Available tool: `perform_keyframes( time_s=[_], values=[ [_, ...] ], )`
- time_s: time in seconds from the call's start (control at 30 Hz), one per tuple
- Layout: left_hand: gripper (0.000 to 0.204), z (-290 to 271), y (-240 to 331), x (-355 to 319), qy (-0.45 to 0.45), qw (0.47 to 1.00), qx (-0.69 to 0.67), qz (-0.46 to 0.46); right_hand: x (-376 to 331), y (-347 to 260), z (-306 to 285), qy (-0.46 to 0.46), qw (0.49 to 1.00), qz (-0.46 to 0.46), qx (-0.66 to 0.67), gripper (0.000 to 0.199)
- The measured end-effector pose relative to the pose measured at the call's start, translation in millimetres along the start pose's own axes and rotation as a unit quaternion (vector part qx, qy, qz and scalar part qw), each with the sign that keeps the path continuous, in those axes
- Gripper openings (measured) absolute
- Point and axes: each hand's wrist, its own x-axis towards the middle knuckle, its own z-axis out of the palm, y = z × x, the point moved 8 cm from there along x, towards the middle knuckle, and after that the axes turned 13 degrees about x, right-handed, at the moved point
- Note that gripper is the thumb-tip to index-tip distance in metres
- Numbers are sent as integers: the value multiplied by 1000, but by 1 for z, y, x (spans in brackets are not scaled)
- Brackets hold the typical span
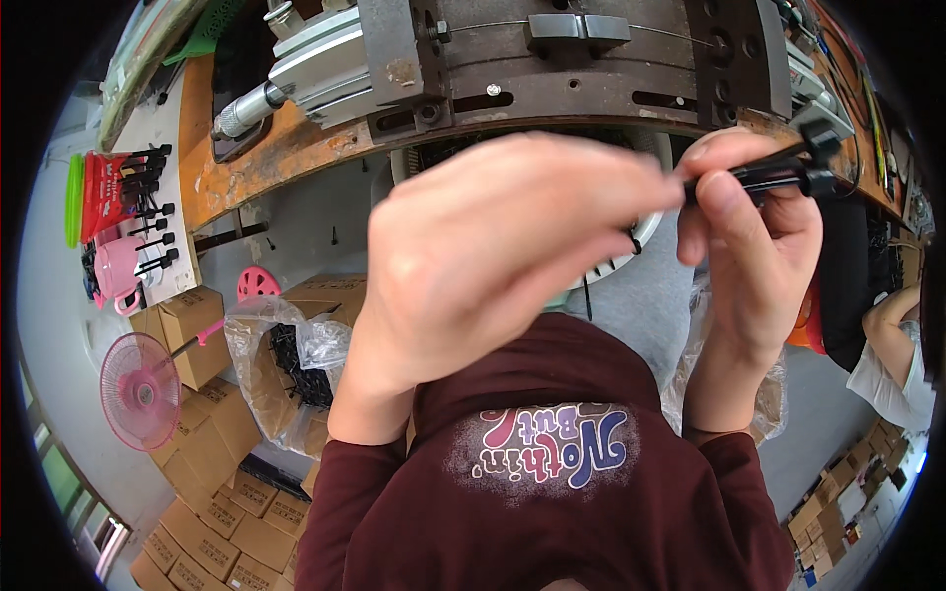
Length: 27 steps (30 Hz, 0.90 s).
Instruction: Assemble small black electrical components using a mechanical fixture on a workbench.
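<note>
My right hand [749,222] is closed around several thin black rod-shaped parts [764,179] with round black heads. The heads stick out to the right, past the fingers. My left hand [503,236] is smeared by motion, its fingertips close to the left ends of these parts. Whether those fingers grip anything cannot be made out. Beneath the hands, mostly hidden, is a white round tub [655,222] with black parts at its edge. Just beyond stands a dark metal fixture [591,84] with two grey blocks [576,32] on a thin rod.
A micrometer [246,110] sits on the wooden bench [212,182]. Left are a pink mug [116,264], a red packet [106,192], a pink fan [141,392], cardboard boxes [212,433] and a clear bag [251,369] of black parts. Another person's arm [892,335] shows at right.
</note>
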Motion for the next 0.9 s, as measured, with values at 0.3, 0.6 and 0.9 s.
perform_keyframes(
  time_s=[0.3, 0.6, 0.9],
  values=[
    [38, -7, 5, -6, 14, 1000, 1, -22, -3, 10, -40, 108, 982, 41, 151, 27],
    [19, 23, -10, 3, 47, 950, 309, 6, -17, -27, -29, 124, 983, -138, -4, 27],
    [15, 21, -9, 17, 19, 946, 321, -22, -29, -46, -24, 134, 949, -251, -138, 16]
  ],
)
